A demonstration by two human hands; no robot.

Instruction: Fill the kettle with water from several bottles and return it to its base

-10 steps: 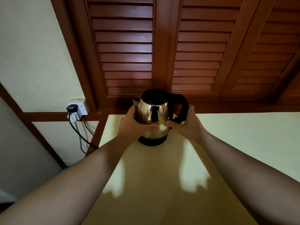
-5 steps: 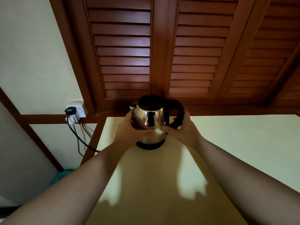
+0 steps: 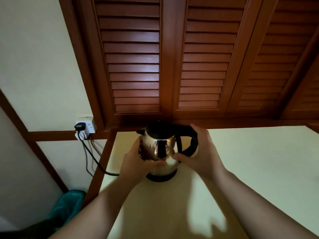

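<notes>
While kettle (image 3: 159,150) sits on black base (image 3: 161,177) at 12 o'clock on pale surface (image 3: 250,163), my left hand (image 3: 138,163) cups steel body from 9 o'clock; right hand (image 3: 201,152) wraps handle (image 3: 189,142) at 3 o'clock. Lid shut. Wall socket (image 3: 85,126) at 10 o'clock.

A dim room. Dark red-brown louvred wooden shutters (image 3: 172,57) fill the upper centre and right of the frame. Cream wall (image 3: 34,57) with wooden trim at left, bearing a white socket (image 3: 87,127) and black plug (image 3: 79,126). Pale cream counter (image 3: 259,161) across the lower right. Teal object (image 3: 67,206) at lower left.
</notes>
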